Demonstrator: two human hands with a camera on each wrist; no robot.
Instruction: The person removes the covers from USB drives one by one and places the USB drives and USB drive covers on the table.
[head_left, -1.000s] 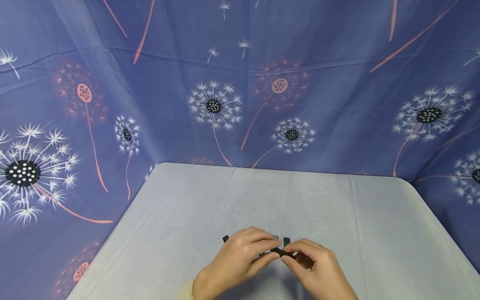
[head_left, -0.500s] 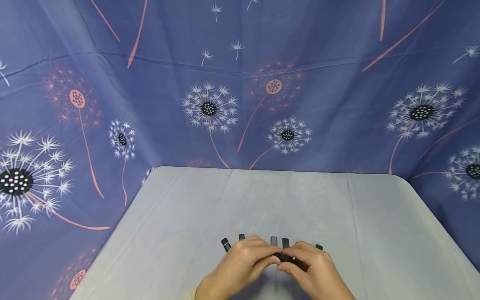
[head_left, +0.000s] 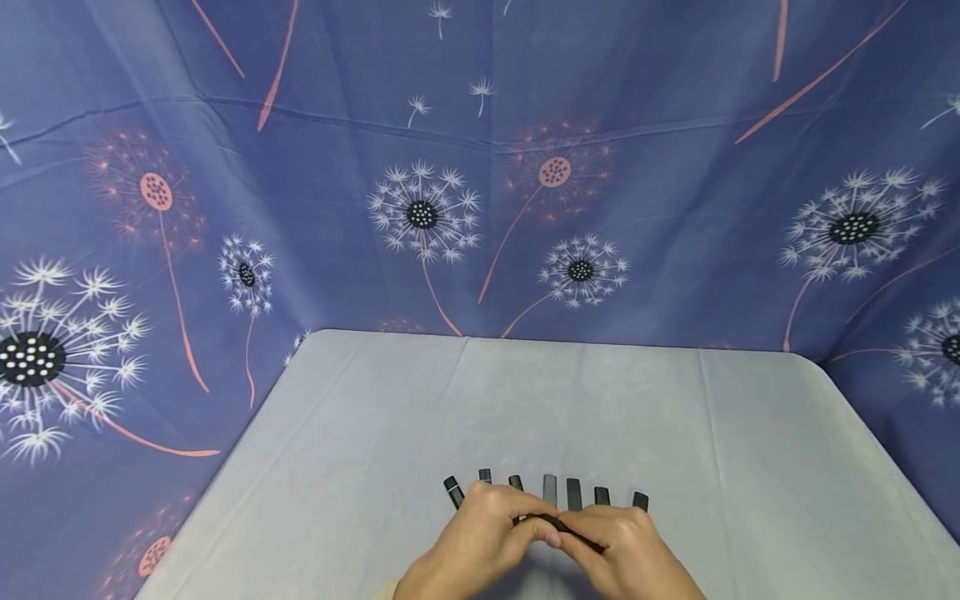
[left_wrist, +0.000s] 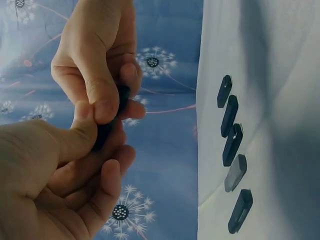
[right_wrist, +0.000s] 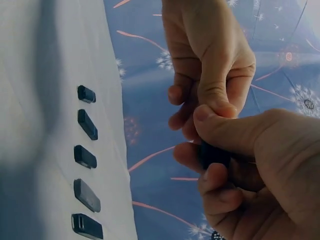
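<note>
The step in hand seems to be a two-handed working of one dark stick [head_left: 553, 522], held up over the desk [head_left: 637, 417] between the side edges and well apart from the far edge. The left hand [head_left: 491, 525] has its fingers clamped on one end, the right hand [head_left: 622, 542] on the other — whether they twist, pull or merely steady it, I cannot tell, since the grip hides most of it. Seven more sticks [head_left: 573, 493], one of them grey, lie in a row just beyond the hands. As I judge it, the next move calls for both grips to stay firm — and for one to keep hold when the other lets go.
</note>
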